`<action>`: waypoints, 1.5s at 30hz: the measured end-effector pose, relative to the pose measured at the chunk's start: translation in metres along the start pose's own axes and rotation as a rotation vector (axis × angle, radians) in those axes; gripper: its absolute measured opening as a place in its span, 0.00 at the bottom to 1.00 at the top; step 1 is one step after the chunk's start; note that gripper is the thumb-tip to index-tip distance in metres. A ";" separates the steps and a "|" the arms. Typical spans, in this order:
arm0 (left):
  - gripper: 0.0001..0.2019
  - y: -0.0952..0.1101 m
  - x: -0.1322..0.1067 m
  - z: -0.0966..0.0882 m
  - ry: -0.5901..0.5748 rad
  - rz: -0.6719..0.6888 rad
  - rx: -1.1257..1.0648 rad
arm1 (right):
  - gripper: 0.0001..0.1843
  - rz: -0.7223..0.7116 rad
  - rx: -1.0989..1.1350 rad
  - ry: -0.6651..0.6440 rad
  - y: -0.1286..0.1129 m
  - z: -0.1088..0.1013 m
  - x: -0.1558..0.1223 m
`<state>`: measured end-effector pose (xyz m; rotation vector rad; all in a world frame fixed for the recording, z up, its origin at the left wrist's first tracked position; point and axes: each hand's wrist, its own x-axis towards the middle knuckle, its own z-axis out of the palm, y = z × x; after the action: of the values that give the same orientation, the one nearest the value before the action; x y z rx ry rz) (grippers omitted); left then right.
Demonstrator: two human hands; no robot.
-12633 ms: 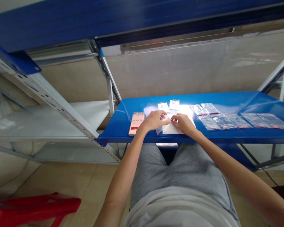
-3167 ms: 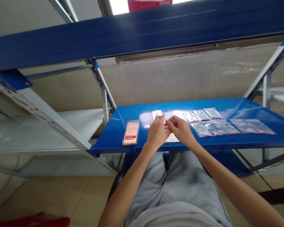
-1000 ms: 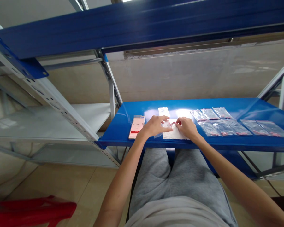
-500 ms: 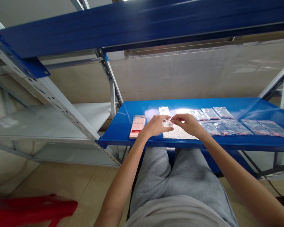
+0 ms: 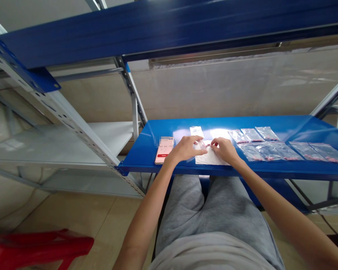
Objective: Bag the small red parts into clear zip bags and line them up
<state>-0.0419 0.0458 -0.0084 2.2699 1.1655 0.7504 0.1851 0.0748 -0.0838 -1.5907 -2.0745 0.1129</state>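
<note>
My left hand [image 5: 185,147] is closed around a small clear zip bag [image 5: 198,146], held between thumb and fingers with its red-edged mouth towards the right. My right hand [image 5: 224,150] is down at a white cloth [image 5: 207,159], its thumb and fingertips pressed together. Small red pieces [image 5: 208,145] lie on the cloth right beside those fingertips. Whatever the right fingers pinch, if anything, is too small to make out.
On the blue shelf [image 5: 163,127], a phone [image 5: 164,150] showing a timer lies at left. Behind my left hand is a flat clear bag [image 5: 196,131]. Several bags holding red pieces [image 5: 270,151] are laid out at right. A blue beam [image 5: 169,30] crosses overhead.
My right hand has moved from the bag's mouth a little to the right and down onto the cloth by the red pieces. My left hand stays on the bag.
</note>
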 end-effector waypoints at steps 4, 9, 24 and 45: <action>0.30 -0.001 0.001 0.001 -0.030 0.001 0.012 | 0.09 0.009 -0.040 -0.013 0.000 0.001 0.000; 0.31 0.000 0.001 0.001 -0.046 0.014 0.034 | 0.08 0.020 0.070 0.042 -0.003 -0.015 0.002; 0.29 -0.002 0.003 0.004 -0.016 -0.009 0.043 | 0.06 -0.025 0.244 -0.034 -0.019 -0.028 -0.012; 0.31 0.004 0.003 0.007 -0.088 -0.014 0.013 | 0.12 -0.030 0.378 0.037 -0.027 -0.040 -0.018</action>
<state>-0.0341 0.0448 -0.0104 2.2787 1.1480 0.6325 0.1827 0.0406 -0.0460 -1.3206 -1.9098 0.4340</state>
